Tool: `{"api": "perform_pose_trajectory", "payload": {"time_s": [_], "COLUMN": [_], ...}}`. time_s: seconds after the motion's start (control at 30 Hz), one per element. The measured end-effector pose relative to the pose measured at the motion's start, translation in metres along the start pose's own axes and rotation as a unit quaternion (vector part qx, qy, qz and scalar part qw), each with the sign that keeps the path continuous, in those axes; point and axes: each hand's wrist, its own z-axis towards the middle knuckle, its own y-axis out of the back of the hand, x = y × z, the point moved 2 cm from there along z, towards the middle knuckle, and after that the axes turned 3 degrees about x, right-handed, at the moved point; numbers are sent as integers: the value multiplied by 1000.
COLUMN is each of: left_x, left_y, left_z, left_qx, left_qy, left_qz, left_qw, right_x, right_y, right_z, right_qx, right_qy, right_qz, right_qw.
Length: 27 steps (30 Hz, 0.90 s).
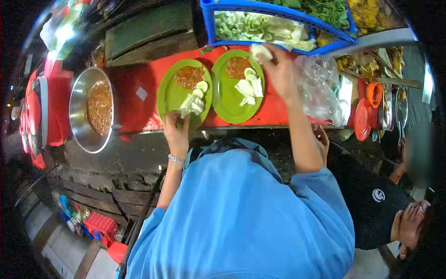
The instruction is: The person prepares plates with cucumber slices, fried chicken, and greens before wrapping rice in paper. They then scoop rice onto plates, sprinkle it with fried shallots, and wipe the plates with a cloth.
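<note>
Two green oval plates lie side by side on a red surface. The left plate point(173, 95) and the right plate point(223, 98) each bear red sauce, cucumber slices and pale cabbage. My left hand point(175, 132) is at the left plate's near edge, its fingers pinched at the lower end of the cabbage point(192, 105). Above the right plate's upper right edge, my right hand point(280, 69) holds a piece of cabbage point(261, 52) between thumb and fingers.
A metal bowl point(78, 100) of sauce stands left. Blue baskets point(278, 16) with cut vegetables are at the back. Plastic bags point(320, 88), a red lid point(363, 119) and an orange ring-shaped item point(374, 94) lie right. A person in black point(376, 214) is at the right.
</note>
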Motion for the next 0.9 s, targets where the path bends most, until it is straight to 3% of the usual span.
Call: {"api": "perform_pose_trajectory", "payload": {"time_s": [0.07,0.13,0.27,0.4,0.57,0.7,0.83,0.9], "left_x": [6,1,9,13,25,39,34,29], "left_y": [0,3,11,26,31,45,63,69], "left_z": [5,4,-1,4,8,-1,-3,-1], "left_qx": [20,34,46,65,72,22,35,29], "left_qy": [-49,-52,-41,-85,-122,-146,-124,-135], "left_qz": [49,46,50,27,14,7,-39,-24], "left_qw": [997,997,997,994,990,989,991,990], "right_x": [36,60,50,58,48,37,-22,-43], "right_y": [-41,-78,-141,-141,-107,-67,-20,8], "right_z": [-38,-62,-101,-110,-93,-78,-15,22], "right_qx": [73,97,147,145,70,35,-124,-177], "right_qy": [-5,54,168,153,67,-8,49,2], "right_qz": [65,54,-161,-138,-60,-26,-111,-203], "right_qw": [995,992,961,968,994,999,985,963]}}
